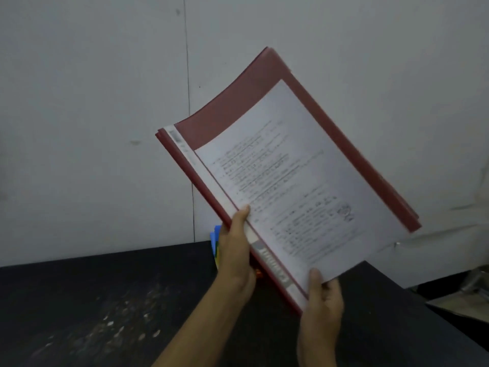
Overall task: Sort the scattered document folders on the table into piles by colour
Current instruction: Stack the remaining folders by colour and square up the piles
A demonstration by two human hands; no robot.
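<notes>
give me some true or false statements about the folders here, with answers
1. Both the left hand and the right hand grip the red folders. True.
2. The red folders lie flat on the table. False: they are held up above it, tilted.
3. A printed sheet shows on the front folder. True.
4. No other colour is in view. False: a blue folder peeks out behind the left hand.
</notes>
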